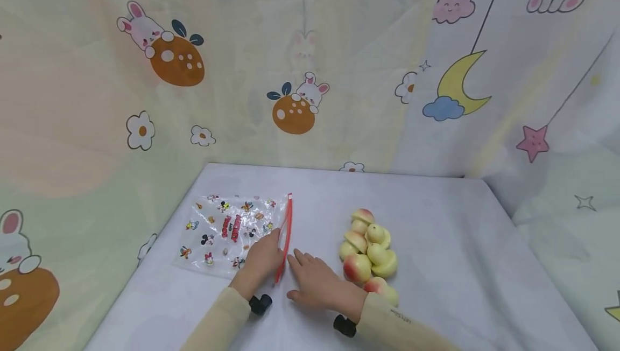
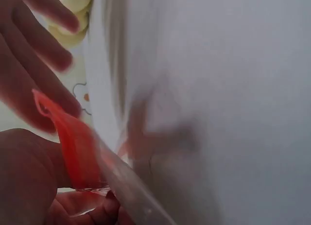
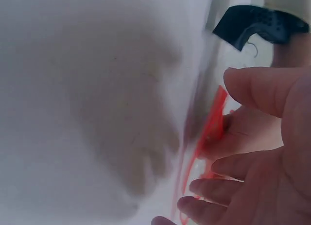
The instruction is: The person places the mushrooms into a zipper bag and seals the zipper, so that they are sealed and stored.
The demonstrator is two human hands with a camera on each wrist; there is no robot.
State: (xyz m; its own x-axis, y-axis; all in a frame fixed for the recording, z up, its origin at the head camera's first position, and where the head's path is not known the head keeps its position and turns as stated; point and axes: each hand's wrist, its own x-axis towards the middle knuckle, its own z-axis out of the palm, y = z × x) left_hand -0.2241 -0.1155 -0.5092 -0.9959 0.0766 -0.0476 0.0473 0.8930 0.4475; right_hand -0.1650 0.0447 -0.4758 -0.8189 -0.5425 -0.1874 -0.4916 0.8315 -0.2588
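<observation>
A clear plastic zip bag (image 1: 218, 238) with cartoon prints lies flat on the left of the table. My left hand (image 1: 263, 257) grips its right side at the red zip strip (image 1: 287, 232). In the left wrist view the thumb and fingers of that hand close about the red strip (image 2: 80, 152) and clear film. My right hand (image 1: 315, 281) is just to the right of the strip, its fingers (image 3: 228, 188) spread and holding nothing. Several pale yellow, red-blushed fruits (image 1: 358, 268), peach-like in look, form a cluster beyond the right hand.
A white cloth (image 1: 445, 265) covers the table. Behind it hangs a printed curtain (image 1: 358, 71) with rabbits, a moon and the word Juice. A black wrist mount (image 1: 345, 326) sits on the right wrist and another (image 1: 260, 304) on the left.
</observation>
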